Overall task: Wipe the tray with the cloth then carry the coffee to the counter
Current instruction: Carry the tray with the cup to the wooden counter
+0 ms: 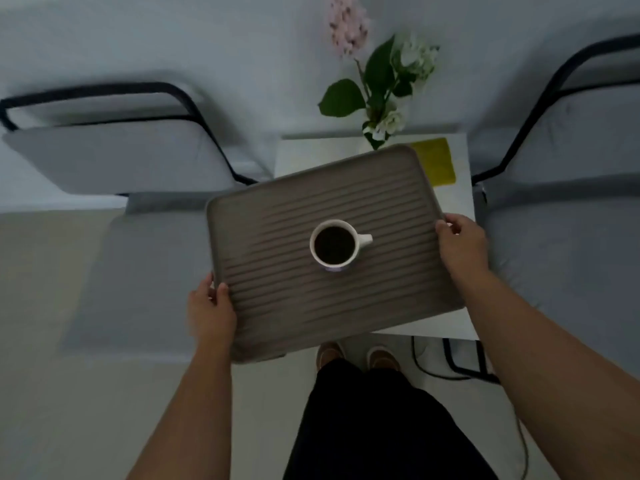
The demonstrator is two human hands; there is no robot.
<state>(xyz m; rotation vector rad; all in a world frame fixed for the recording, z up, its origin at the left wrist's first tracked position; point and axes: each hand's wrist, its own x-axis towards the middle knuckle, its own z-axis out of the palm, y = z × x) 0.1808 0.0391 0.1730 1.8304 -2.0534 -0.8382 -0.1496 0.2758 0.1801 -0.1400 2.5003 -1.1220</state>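
A person holds a ridged grey-brown tray (277,306) by its two short ends, the left hand (211,311) clamped on the near-left corner and the right hand (462,244) gripping the far-right edge, so the tray's long axis runs slantwise between the hands, right end farther from the body. A white cup of coffee (335,245) stands near the tray's middle, about evenly between both hands, handle toward the right. The tray appears lifted and skewed over a small white table (460,202), though the blurred view does not show whether any corner touches it. A yellow cloth (438,161) lies on the table's far-right part, beyond the tray. A vase of flowers (384,95) stands at the back; grey cushioned chairs (114,157) flank the table; no counter is in view
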